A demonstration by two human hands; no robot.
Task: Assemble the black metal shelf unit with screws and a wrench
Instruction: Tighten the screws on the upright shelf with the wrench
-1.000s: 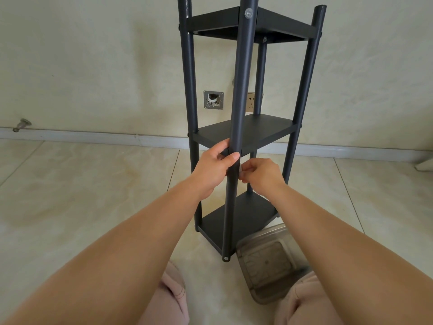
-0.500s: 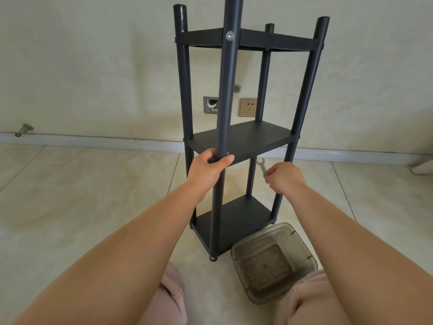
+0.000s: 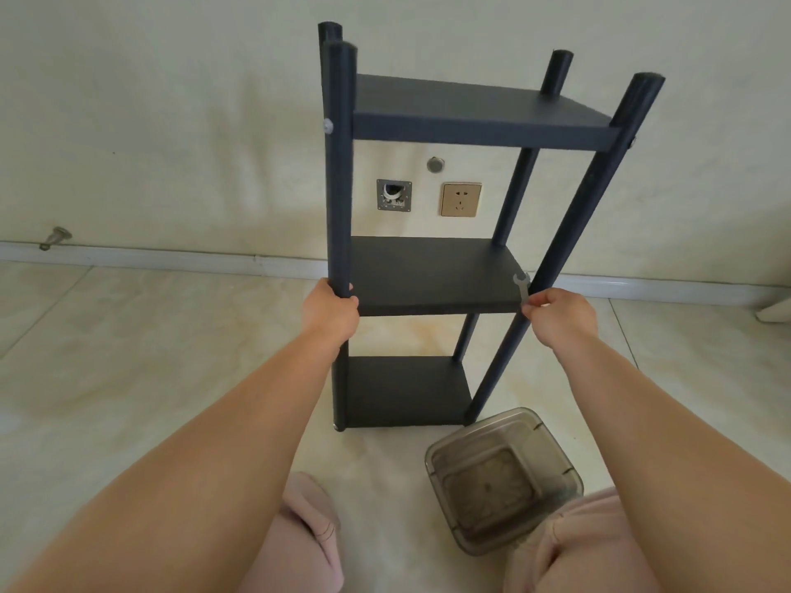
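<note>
The black metal shelf unit (image 3: 432,276) stands upright on the floor with three shelves and four posts. My left hand (image 3: 330,310) grips the front left post at the height of the middle shelf. My right hand (image 3: 558,312) pinches a small silver wrench (image 3: 521,284), whose open jaw points up beside the front right post at the middle shelf's corner. A silver screw head (image 3: 328,125) shows on the front left post at the top shelf.
A clear brownish plastic container (image 3: 505,477) sits on the tile floor by the shelf's front right foot. My knees in pink trousers (image 3: 312,541) are at the bottom. A wall socket (image 3: 461,199) and an open wall box (image 3: 394,195) lie behind the shelf.
The shelf unit has turned so its front faces me. My right hand has moved right from the centre post to the right post, wrench in its fingers. My left hand keeps its grip.
</note>
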